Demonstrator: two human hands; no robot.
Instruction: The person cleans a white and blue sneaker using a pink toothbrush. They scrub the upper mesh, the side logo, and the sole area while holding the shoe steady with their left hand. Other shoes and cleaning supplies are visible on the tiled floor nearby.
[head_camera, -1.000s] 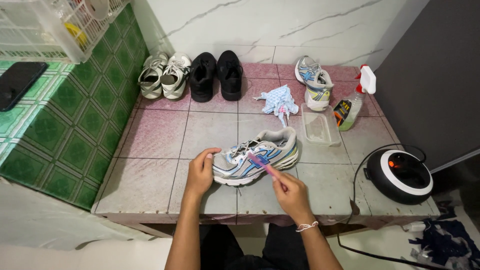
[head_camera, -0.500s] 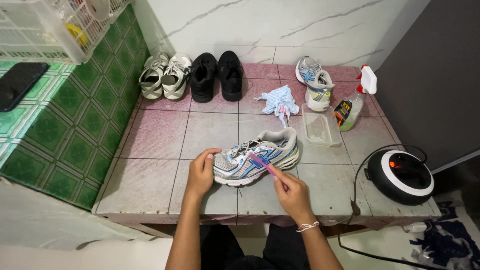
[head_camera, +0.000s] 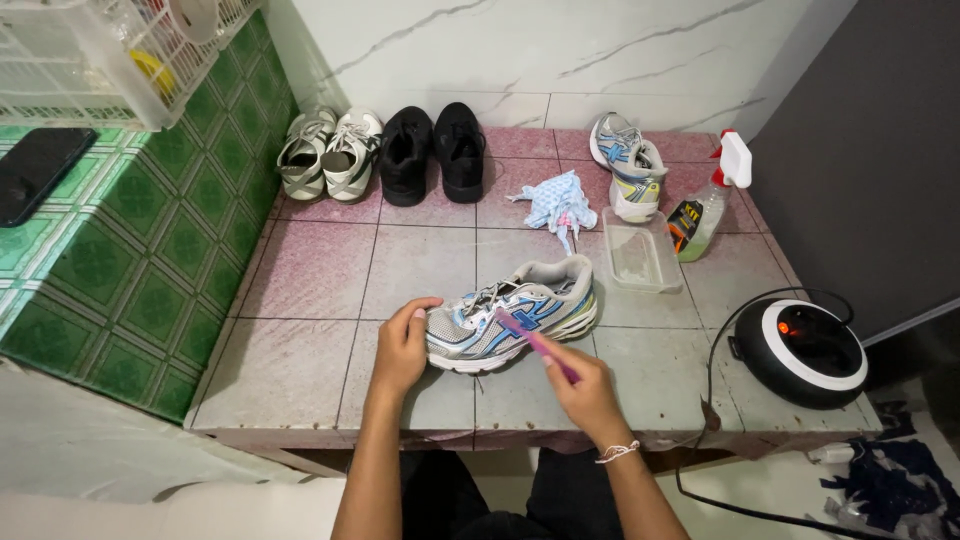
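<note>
Head view, looking down at a tiled table. Grey sneaker with blue accents lies near the front edge, toe pointing left, sole on the tiles. Left hand is cupped on the toe end, fingers curled over the top, thumb on the near side, gripping the shoe. Right hand is closed round the pink handle of a small brush; the brush head touches the shoe's near side at mid-length.

Open tile to the left of the shoe, up to the table's left edge and the green-tiled wall. Bare strip also between the shoe and the back row. Front edge runs just under both wrists.

Back row along the white wall: pair of grey-white sneakers, pair of black shoes just beside them, then a single matching grey-blue sneaker well to the right. Crumpled blue-white cloth sits between the black pair and that single sneaker, slightly forward. Clear plastic tray lies just right of the held shoe's heel, spray bottle leaning beside it near the right edge.

Round black-and-white device sits at the right front corner, cord hanging over the edge. White basket top left, dark phone on the green ledge.
</note>
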